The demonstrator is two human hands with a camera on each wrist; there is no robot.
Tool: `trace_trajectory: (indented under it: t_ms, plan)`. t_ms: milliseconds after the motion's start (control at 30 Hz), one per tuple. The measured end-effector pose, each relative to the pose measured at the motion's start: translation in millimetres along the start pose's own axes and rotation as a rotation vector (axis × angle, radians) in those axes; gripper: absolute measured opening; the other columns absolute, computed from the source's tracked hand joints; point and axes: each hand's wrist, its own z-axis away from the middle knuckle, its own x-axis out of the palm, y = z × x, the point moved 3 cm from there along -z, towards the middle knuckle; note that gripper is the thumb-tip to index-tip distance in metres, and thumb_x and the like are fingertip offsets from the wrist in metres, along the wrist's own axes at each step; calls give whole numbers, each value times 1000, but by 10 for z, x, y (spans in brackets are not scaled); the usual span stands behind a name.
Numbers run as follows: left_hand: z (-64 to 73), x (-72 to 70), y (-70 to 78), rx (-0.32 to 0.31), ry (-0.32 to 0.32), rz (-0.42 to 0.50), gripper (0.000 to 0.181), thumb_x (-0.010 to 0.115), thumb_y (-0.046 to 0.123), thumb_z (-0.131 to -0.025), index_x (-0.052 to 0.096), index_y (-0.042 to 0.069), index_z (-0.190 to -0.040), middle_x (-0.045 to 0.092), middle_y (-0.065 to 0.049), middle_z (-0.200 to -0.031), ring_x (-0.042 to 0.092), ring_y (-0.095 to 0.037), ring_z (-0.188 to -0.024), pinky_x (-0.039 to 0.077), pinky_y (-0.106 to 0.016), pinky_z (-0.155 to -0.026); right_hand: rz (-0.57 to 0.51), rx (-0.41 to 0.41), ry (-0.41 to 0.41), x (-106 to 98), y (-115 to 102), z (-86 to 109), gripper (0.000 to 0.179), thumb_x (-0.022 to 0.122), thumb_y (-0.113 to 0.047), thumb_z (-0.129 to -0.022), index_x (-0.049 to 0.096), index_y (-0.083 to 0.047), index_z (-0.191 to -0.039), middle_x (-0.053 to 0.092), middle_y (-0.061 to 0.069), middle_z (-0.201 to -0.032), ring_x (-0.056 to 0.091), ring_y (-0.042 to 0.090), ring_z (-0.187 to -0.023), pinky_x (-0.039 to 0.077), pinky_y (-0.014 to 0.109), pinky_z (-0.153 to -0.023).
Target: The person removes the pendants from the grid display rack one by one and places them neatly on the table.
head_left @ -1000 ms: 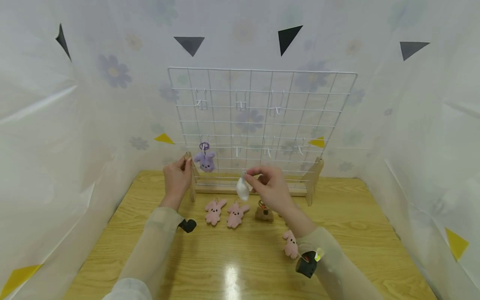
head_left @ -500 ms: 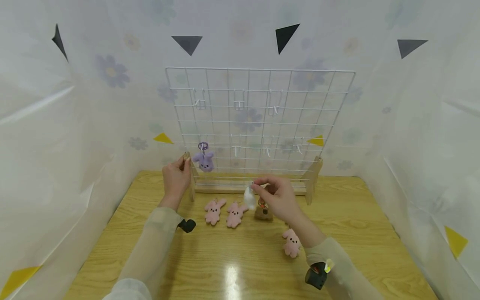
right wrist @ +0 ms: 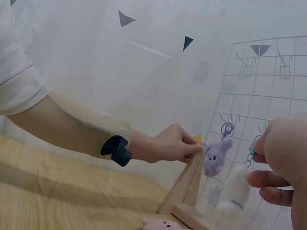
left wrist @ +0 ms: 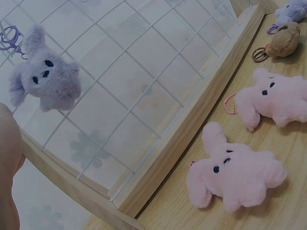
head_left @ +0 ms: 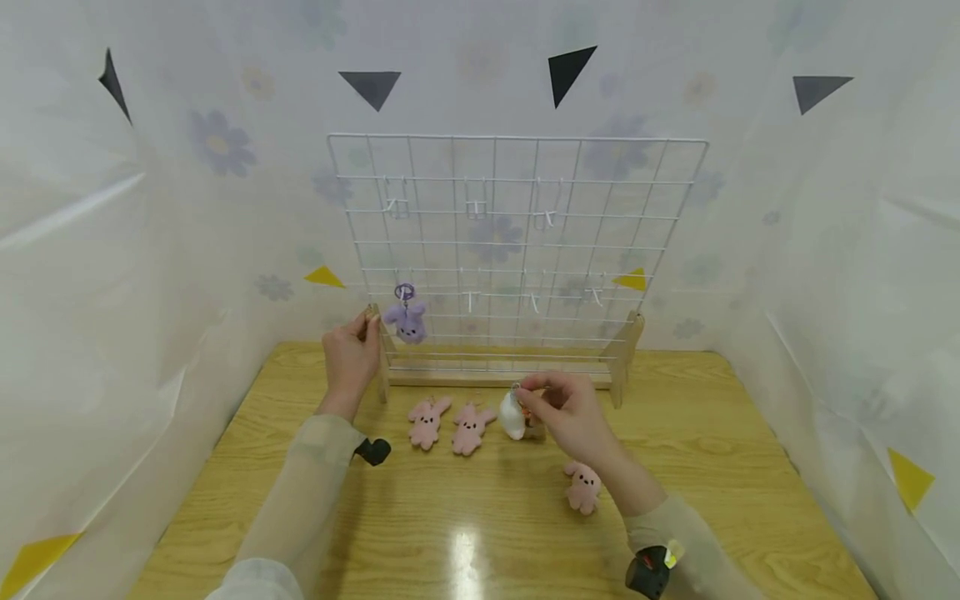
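Note:
A white wire grid (head_left: 517,242) stands upright in a wooden stand at the back of the table. My left hand (head_left: 369,329) grips the stand's left wooden post (head_left: 383,367), as the right wrist view also shows (right wrist: 165,143). A purple plush bunny (head_left: 407,320) (left wrist: 45,79) (right wrist: 216,155) hangs by its ring from a hook low on the grid's left. My right hand (head_left: 527,400) pinches the ring of a white plush keychain (head_left: 513,415) (right wrist: 233,189), held low over the table just in front of a brown plush (head_left: 536,430) (left wrist: 283,40).
Two pink plush bunnies (head_left: 426,421) (head_left: 471,427) lie in front of the stand, and a third (head_left: 582,486) lies near my right forearm. Several empty white hooks (head_left: 475,208) sit on the grid. Translucent flowered curtains close in the wooden table (head_left: 735,467) on three sides.
My right hand has come down and to the right with the white plush, from in front of the grid's lower row to just above the table. The left hand has stayed on the post.

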Motion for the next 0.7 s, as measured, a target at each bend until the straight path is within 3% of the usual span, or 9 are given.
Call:
trace_trajectory:
  t_ms: [333,533,700]
  plan:
    - [-11,-3,-5,-15,-2,0,26,69,18,-106,80,-6,-104,77,-21,-83,75,-33,-66,63,-48,-61,19,46,8,-57,157,185,8,72,-6,-102,77,0,-104,70,7,-75,62,13,-60,52,26,-53]
    - [-5,-1,-9,-11,-1,-11,26,69,19,-105,81,-4,-102,77,-20,-81,74,-32,-65,62,-48,-60,19,13,-2,-89,236,283,8,71,-1,-102,76,3,-104,72,18,-82,65,27,-60,52,27,-49]
    - [4,1,-1,-24,-2,-5,26,69,18,-105,81,-5,-104,77,-21,-82,74,-32,-66,62,-48,-60,28,32,-10,-101,317,385,8,71,-4,-102,76,2,-103,72,22,-87,66,29,-59,55,30,-49]
